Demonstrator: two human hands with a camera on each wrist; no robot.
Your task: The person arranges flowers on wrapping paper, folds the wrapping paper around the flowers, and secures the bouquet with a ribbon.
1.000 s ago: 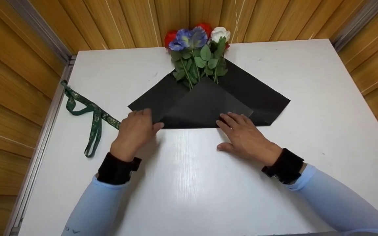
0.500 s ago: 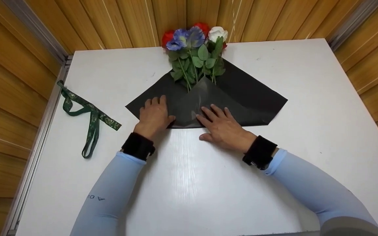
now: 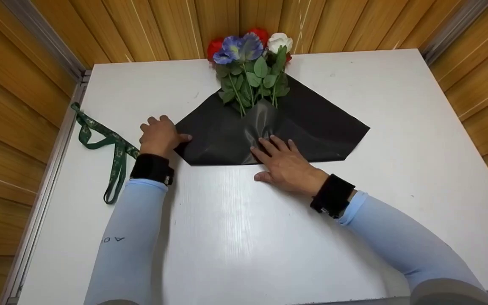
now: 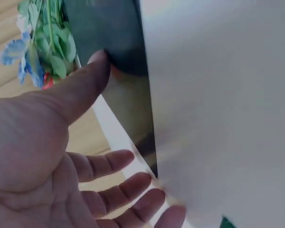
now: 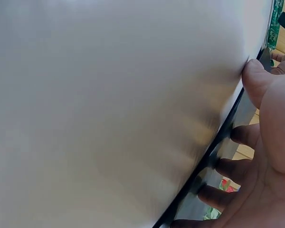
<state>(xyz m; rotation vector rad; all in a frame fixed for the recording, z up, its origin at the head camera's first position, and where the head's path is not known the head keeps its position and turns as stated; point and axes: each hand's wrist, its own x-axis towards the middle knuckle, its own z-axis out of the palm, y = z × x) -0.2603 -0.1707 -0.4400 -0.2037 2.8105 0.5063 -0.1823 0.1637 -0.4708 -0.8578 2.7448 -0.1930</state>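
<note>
Black wrapping paper [image 3: 320, 123] lies folded on the table, its lower flap creased under my right hand [image 3: 288, 167]. That hand presses down with spread fingers, the thumb on the tabletop just below the paper's front edge. At the paper's left corner is my left hand [image 3: 161, 135]. Its thumb [image 4: 92, 78] lies over the paper, while the other fingers curve loosely past the edge, apart from the thumb. A bunch of flowers [image 3: 244, 51], red, blue-purple and white with green leaves, sticks out of the paper's top; the lower stems are hidden under the flap.
A dark green patterned ribbon [image 3: 119, 156] lies looped on the left of the white table [image 3: 227, 237], partly behind my left hand. Wood-look panels [image 3: 176, 25] rise behind the table and on both sides. The blooms reach over the table's back edge.
My left hand moved onto the paper, then back left to its corner. The right hand slid left and inward onto the flap, which now bulges and creases. Ribbon and flowers stay put.
</note>
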